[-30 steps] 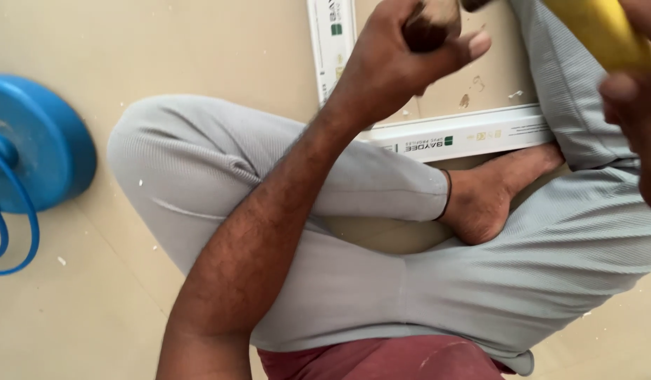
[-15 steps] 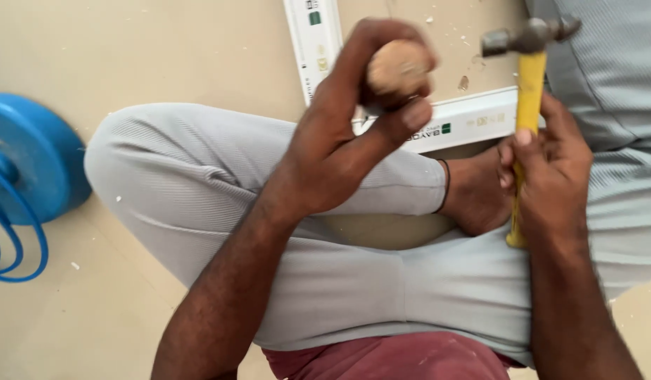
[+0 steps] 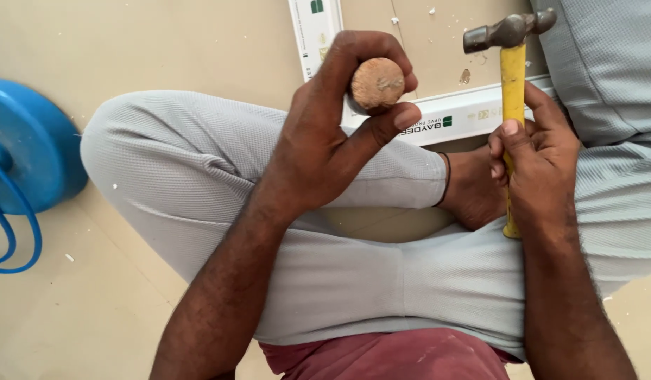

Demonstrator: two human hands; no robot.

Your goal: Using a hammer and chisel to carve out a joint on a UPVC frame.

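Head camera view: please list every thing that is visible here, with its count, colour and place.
Wooden-handled tool: one, tan rounded butt end showing, gripped in the left hand; its working end is hidden.
Hammer: one, grey metal head, yellow handle, upright in the right hand.
White frame strips: two, white with small green marks, meeting at a corner on the floor beyond the knees.
Blue reel with hose: one, blue, far left on the floor.
Floor: beige, with small white chips.
Ankle band: one, black.
Trousers: light grey, legs crossed.
Shirt: dull red, bottom edge.
Foot: one, bare, between the hands.
Left hand: closed around the tool.
Right hand: closed around the hammer handle.
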